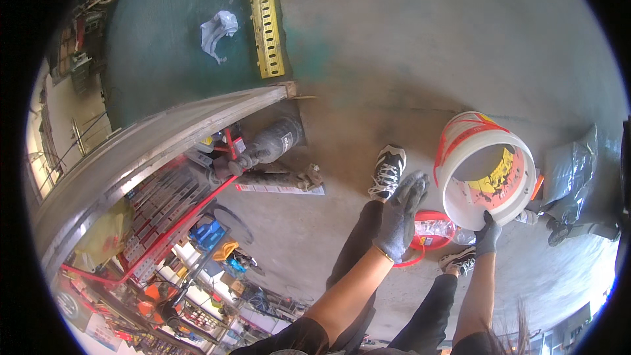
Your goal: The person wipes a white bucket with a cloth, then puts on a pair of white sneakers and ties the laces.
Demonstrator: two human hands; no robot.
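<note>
My right hand [488,238], in a grey work glove, grips the near rim of a white plastic bucket [451,190], its thumb over the edge. The bucket is tilted with its mouth towards me; red and yellow patches and dark smears show inside. My left hand [400,219], gloved alike, is held apart to the left of the bucket, extended and with nothing seen in it. Below, between my feet, stands a red plastic container [418,216] with clear plastic packaging [436,229] in it.
Left of me stands a red-framed rack [177,229] of boxed goods under a long ledge [162,125]. A dark cylinder [280,139] lies near it. A yellow perforated metal strip [267,24] and a crumpled plastic bag [217,32] are ahead; clear plastic-wrapped items [567,172] lie right.
</note>
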